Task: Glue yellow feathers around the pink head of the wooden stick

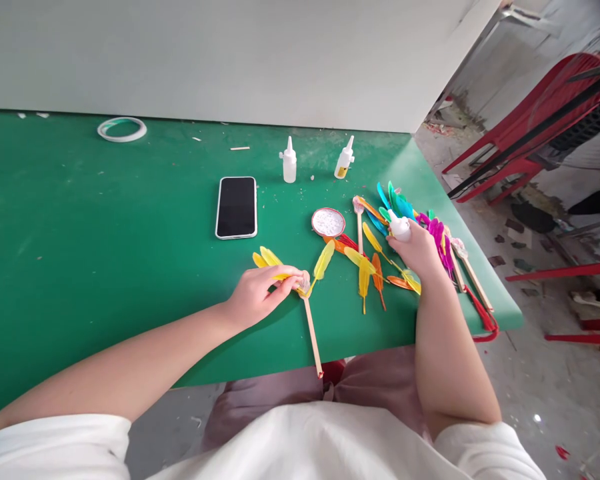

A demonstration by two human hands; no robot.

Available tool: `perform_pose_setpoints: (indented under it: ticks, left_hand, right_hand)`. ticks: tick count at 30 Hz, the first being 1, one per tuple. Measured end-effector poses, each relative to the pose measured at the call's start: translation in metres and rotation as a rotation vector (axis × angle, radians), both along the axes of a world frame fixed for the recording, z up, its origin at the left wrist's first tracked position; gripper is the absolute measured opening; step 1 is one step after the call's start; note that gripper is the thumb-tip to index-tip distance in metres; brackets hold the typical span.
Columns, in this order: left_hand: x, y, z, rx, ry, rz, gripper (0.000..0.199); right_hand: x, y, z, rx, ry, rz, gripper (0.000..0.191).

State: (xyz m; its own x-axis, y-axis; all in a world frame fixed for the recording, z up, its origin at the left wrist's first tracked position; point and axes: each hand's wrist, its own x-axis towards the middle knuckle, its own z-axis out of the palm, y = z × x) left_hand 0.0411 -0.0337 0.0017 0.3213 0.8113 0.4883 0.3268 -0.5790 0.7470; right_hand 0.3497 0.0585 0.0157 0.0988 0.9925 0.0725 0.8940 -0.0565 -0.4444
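My left hand pinches at the pale top of a wooden stick, where yellow feathers fan out; one yellow feather points up to the right. The stick's lower end reaches the table's front edge. My right hand is closed around a small white bottle, tilted with its tip to the upper left, over the feather pile. Loose yellow feathers and orange feathers lie between my hands. Blue feathers and purple feathers are piled beside my right hand.
A phone, a round dish, two upright bottles and a tape roll are on the green table. More sticks with red tassels lie at the right edge. Red chairs stand beyond.
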Motion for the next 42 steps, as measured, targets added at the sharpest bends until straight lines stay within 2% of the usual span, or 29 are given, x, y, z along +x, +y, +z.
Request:
perform_pose_setpoints:
  ticks: [5,12,16,20,23,32,36,42]
  left_hand:
    - [-0.002,0.0,-0.002,-0.01,0.034,0.007,0.015]
    - [-0.003,-0.001,-0.006,-0.01,0.05,0.01,0.015]
    - [-0.001,0.0,-0.004,0.002,0.034,0.002,0.014]
    - [0.0,0.0,-0.002,0.003,0.041,-0.008,0.014]
    - [-0.001,0.0,-0.003,-0.005,0.042,-0.012,0.015]
    - [-0.003,0.0,-0.004,-0.014,0.063,0.002,0.014]
    - [-0.002,0.001,-0.005,0.01,0.071,0.009,0.014]
    - [-0.001,0.001,-0.005,0.0,0.066,0.001,0.014]
  right_hand:
    - [0.0,0.001,-0.001,-0.009,0.026,-0.019,0.028]
    - [-0.004,0.002,-0.002,-0.01,-0.051,-0.012,0.03]
    - [-0.005,0.002,-0.004,0.003,-0.058,0.022,0.031]
    - [-0.005,0.004,-0.007,0.032,-0.164,0.05,0.026]
    - [-0.006,0.005,-0.008,0.056,-0.213,0.123,0.019]
    - [-0.008,0.005,-0.011,0.133,-0.204,0.226,0.021]
    - [-0.01,0.008,-0.012,0.087,-0.299,0.153,0.019]
    - [-0.014,0.013,-0.009,0.009,-0.322,-0.066,0.022]
